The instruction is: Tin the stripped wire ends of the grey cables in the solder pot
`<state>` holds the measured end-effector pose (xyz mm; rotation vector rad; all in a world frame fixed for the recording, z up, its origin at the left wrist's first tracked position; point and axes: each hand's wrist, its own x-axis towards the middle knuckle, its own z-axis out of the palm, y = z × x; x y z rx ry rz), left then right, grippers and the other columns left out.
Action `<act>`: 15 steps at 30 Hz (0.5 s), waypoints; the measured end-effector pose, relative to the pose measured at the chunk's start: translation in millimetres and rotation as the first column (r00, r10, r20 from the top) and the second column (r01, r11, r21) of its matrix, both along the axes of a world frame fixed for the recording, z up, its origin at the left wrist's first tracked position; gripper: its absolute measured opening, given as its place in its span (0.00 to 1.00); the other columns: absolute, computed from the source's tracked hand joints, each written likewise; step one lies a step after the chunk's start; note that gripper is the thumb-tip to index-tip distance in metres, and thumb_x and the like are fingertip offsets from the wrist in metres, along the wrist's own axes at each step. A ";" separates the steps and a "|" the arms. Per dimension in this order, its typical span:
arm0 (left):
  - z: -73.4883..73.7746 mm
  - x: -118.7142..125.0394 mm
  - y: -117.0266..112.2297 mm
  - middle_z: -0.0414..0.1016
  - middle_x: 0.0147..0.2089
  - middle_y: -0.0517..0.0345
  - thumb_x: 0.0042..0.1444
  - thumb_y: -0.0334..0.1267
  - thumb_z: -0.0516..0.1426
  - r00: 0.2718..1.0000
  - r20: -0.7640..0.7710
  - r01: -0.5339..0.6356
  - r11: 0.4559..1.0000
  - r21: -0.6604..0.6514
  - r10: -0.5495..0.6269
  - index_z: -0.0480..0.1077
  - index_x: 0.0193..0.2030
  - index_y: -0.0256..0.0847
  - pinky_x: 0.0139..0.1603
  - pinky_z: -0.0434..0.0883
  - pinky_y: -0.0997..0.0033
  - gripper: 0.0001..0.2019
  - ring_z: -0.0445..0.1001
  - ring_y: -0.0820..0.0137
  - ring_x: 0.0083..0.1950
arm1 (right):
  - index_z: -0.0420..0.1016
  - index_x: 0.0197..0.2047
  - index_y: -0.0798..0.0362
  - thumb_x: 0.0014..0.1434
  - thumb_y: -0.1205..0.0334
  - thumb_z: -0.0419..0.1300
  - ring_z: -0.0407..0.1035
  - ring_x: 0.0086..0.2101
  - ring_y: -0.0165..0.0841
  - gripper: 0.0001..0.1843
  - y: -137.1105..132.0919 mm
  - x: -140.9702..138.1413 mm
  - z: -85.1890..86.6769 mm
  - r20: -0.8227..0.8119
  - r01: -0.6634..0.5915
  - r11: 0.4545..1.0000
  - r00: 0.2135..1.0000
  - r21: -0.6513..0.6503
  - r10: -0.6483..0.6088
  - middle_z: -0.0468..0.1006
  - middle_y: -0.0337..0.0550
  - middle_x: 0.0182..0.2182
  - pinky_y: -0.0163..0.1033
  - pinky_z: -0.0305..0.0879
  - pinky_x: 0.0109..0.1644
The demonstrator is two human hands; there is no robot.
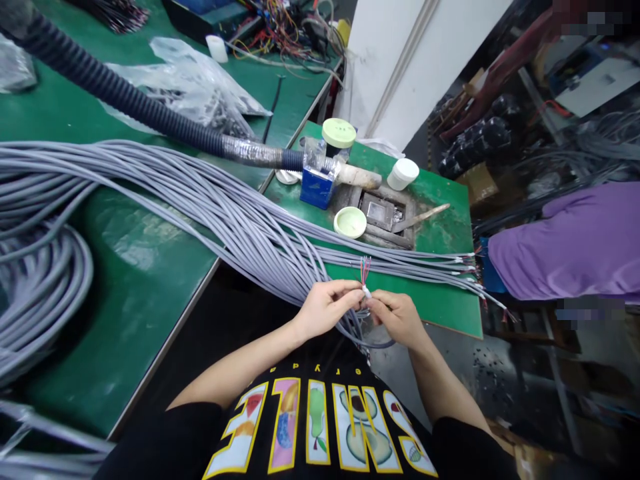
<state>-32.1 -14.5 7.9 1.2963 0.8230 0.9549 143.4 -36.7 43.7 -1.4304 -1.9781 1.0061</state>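
Observation:
My left hand (330,303) and my right hand (397,317) meet in front of my chest, both pinching the end of one grey cable. From that end a fan of thin coloured wires (365,270) sticks up, mostly red with some blue. A white wrap (367,292) shows at the base of the wires, between my fingertips. Behind my left hand a thick bundle of grey cables (240,227) runs across from the left. Several finished-looking cable ends (467,270) lie to the right with white bands and bare coloured wires. My fingers partly hide the held cable.
A metal solder pot (380,212) is set into the green bench, with a flat stick (423,217) across it. Around it stand a lidded tub (339,133), a white tub (403,173) and an open lid (350,222). A ribbed hose (150,113) crosses above. A person in purple (565,247) is at right.

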 end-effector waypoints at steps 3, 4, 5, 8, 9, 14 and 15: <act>-1.2 1.9 -0.5 0.76 0.27 0.56 0.55 0.48 0.57 0.998 0.055 -0.014 0.997 -0.080 0.019 0.76 0.37 0.35 0.34 0.71 0.73 0.16 0.73 0.72 0.29 | 0.74 0.27 0.52 0.63 0.53 0.52 0.62 0.17 0.26 0.18 -1.4 -0.4 -3.0 -0.041 0.021 1.000 0.999 -0.021 -0.022 0.69 0.34 0.14 0.32 0.57 0.24; -1.4 2.7 -0.7 0.76 0.26 0.57 0.55 0.48 0.57 0.998 0.051 -0.022 0.996 -0.090 0.027 0.76 0.38 0.34 0.33 0.71 0.73 0.16 0.72 0.73 0.28 | 0.73 0.26 0.53 0.63 0.53 0.52 0.61 0.17 0.26 0.18 -1.9 -1.1 -3.7 -0.045 0.024 0.999 0.999 -0.024 -0.025 0.68 0.34 0.14 0.32 0.57 0.23; -1.5 3.4 -0.8 0.75 0.26 0.57 0.54 0.47 0.58 0.999 0.035 -0.034 0.996 -0.086 0.038 0.76 0.38 0.34 0.32 0.70 0.73 0.16 0.71 0.73 0.27 | 0.73 0.26 0.53 0.63 0.54 0.52 0.61 0.17 0.26 0.18 -2.3 -2.0 -4.4 -0.044 0.025 0.999 0.999 -0.022 -0.026 0.68 0.34 0.14 0.32 0.56 0.23; -1.4 4.0 0.7 0.72 0.23 0.59 0.54 0.46 0.58 0.997 -0.026 -0.079 0.997 -0.002 0.079 0.76 0.33 0.35 0.30 0.67 0.75 0.14 0.68 0.74 0.26 | 0.73 0.26 0.53 0.63 0.56 0.52 0.60 0.18 0.25 0.17 -3.6 -4.5 -6.1 -0.015 0.012 1.000 1.000 0.010 -0.012 0.67 0.33 0.15 0.31 0.55 0.25; -1.7 3.7 1.9 0.70 0.22 0.59 0.54 0.46 0.58 0.997 -0.028 -0.075 0.997 0.017 0.075 0.75 0.30 0.35 0.30 0.66 0.75 0.14 0.68 0.75 0.26 | 0.73 0.27 0.53 0.63 0.56 0.52 0.60 0.18 0.25 0.17 -4.0 -5.3 -6.6 0.002 0.003 1.000 1.000 0.026 -0.003 0.67 0.33 0.15 0.31 0.55 0.25; -9.0 3.2 10.2 0.63 0.15 0.65 0.51 0.50 0.60 0.979 0.175 0.142 0.965 -0.219 -0.104 0.74 0.29 0.35 0.22 0.58 0.78 0.17 0.59 0.80 0.18 | 0.73 0.24 0.55 0.64 0.55 0.52 0.60 0.19 0.24 0.20 -5.7 -8.5 -7.8 0.062 -0.024 0.999 0.998 0.046 0.021 0.66 0.34 0.15 0.31 0.55 0.27; -10.8 3.8 10.9 0.62 0.14 0.66 0.49 0.50 0.61 0.971 0.215 0.165 0.945 -0.281 -0.105 0.75 0.29 0.34 0.21 0.56 0.78 0.17 0.57 0.81 0.17 | 0.73 0.24 0.55 0.64 0.55 0.51 0.60 0.19 0.24 0.20 -6.0 -9.1 -7.5 0.065 -0.020 0.999 0.998 0.040 0.017 0.66 0.34 0.15 0.31 0.54 0.27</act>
